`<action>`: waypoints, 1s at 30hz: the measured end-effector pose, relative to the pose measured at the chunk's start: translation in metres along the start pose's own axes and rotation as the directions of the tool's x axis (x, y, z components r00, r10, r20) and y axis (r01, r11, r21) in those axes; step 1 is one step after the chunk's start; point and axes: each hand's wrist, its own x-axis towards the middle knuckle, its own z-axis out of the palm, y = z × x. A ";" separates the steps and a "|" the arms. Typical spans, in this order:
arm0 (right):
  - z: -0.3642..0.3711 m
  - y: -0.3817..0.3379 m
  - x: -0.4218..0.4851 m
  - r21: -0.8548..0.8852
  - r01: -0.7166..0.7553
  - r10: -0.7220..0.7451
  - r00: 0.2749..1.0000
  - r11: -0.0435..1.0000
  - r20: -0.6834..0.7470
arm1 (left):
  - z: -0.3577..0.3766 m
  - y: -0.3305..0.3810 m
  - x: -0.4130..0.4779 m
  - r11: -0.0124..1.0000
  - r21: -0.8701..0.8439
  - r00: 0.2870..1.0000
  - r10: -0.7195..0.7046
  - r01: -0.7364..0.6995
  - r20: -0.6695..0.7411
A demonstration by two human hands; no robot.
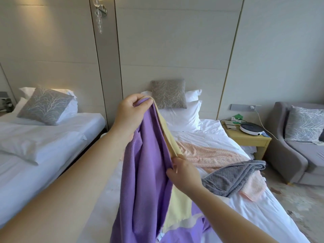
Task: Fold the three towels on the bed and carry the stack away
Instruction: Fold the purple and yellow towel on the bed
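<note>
Left hand (130,118) is up high, thumb and fingers pinching the top corner of the purple towel (145,172). The right hand (184,174) pinches the same edge lower down, right along the yellow band. The towel hangs between them, and its lower end trails onto the near end of the bed (263,216). Out beyond, the pink towel (210,153) lies spread across the white sheet, with the grey towel (233,176) bunched on top of its right-hand part. White pillows and a grey cushion (168,93) sit at the headboard.
</note>
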 end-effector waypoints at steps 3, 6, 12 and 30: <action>-0.016 0.027 0.000 0.158 -0.126 0.109 0.988 0.979 0.111 | -0.019 -0.014 0.007 0.999 0.008 0.992 -0.047 0.049 -0.115; -0.040 0.051 0.000 0.092 -0.166 0.143 0.967 0.982 0.210 | -0.034 -0.040 0.008 0.991 0.045 0.976 -0.120 0.130 -0.180; -0.098 0.039 0.011 0.376 -0.092 0.039 0.989 0.922 0.144 | -0.044 -0.096 -0.009 0.786 0.526 0.937 -0.341 0.326 -0.071; -0.109 0.050 -0.015 0.124 0.085 -0.124 0.927 0.989 0.354 | 0.054 -0.064 -0.051 0.949 0.295 0.686 -0.144 -0.107 0.713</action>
